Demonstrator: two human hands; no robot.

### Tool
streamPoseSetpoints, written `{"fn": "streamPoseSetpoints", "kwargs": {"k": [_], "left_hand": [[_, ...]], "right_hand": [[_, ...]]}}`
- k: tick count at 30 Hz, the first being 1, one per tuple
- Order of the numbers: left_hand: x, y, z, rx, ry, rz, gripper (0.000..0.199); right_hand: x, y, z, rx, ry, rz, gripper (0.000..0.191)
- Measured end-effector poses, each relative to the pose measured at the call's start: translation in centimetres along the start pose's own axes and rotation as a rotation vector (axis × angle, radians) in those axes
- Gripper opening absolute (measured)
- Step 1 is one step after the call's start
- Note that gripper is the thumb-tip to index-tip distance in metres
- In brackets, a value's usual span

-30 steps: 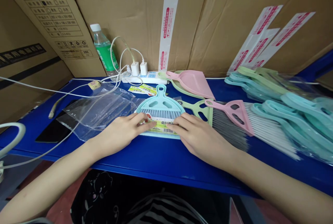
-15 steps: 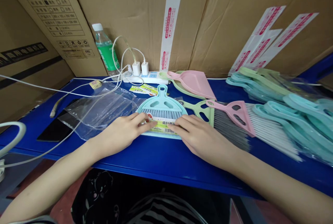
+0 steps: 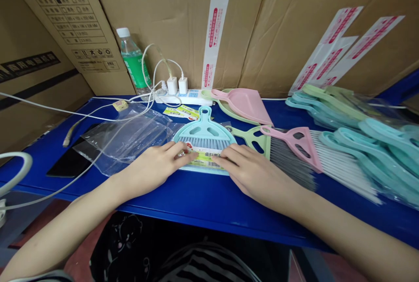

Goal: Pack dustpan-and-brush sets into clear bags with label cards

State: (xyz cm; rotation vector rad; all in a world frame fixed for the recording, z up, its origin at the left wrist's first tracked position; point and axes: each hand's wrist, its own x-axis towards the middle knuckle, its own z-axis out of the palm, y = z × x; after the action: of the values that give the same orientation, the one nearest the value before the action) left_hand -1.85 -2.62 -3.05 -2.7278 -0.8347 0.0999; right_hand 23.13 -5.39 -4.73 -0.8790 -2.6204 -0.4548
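A light blue brush [image 3: 206, 120] lies bristles toward me on a matching dustpan [image 3: 196, 170], whose lower edge shows beneath. Across the bristles runs a yellow-green printed label card [image 3: 207, 157]. My left hand [image 3: 157, 164] has its thumb and fingers closed around the card's left end, against the dustpan's side. At the right end my right hand [image 3: 253, 175] does the same, thumb on the card and fingers curled at the rim. The fingers cover both ends of the card.
Pink [image 3: 299, 142] and green [image 3: 250, 139] brushes lie to the right, below a pink dustpan [image 3: 245, 105]. Several bagged light blue pieces [image 3: 369, 155] fill the far right. Left are clear plastic bags [image 3: 127, 138], a black phone [image 3: 70, 159], cables, a power strip [image 3: 193, 98] and a bottle [image 3: 134, 66].
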Motion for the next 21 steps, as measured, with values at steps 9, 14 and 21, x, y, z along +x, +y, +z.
{"fn": "streamPoseSetpoints", "kwargs": {"k": [9,14,21], "left_hand": [[-0.1,0.12,-0.15,0.049,-0.015,0.003,0.053],[-0.07,0.27,-0.34,0.064,-0.05,-0.008,0.052],[-0.23,0.35,-0.32,0.065,-0.016,-0.001,0.049]], "right_hand": [[0.04,0.0,0.05,0.024,-0.006,0.005,0.034],[0.0,0.05,0.11,0.028,0.0,0.007,0.033],[-0.01,0.19,0.01,0.009,-0.025,-0.007,0.031]]}}
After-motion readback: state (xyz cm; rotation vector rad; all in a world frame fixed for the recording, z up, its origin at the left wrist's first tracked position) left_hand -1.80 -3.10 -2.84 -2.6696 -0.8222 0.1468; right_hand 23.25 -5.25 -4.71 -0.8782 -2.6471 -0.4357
